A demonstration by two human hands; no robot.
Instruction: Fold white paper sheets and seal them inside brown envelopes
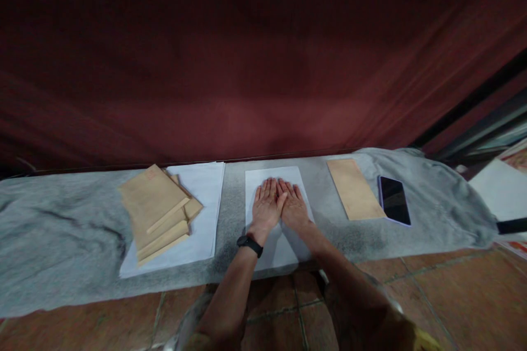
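Note:
A white sheet of paper (pixel 267 258) lies on the grey cloth in front of me, its near end close to the cloth's edge. My left hand (pixel 265 205), with a black watch on the wrist, rests flat on it with the fingers stretched out. Beside it my right hand (pixel 293 205) also lies flat on the paper, and the two hands touch along the thumbs. Neither hand grips anything. The middle of the sheet is hidden under them. To the right lies a single brown envelope (pixel 354 189).
Several brown envelopes (pixel 154 197) are heaped on a stack of white paper (pixel 206 230) at the left. A phone (pixel 394 200) touches or nearly touches the right envelope's corner. The grey cloth (pixel 74 236) has folds at both ends. A dark red surface (pixel 263 77) rises behind it.

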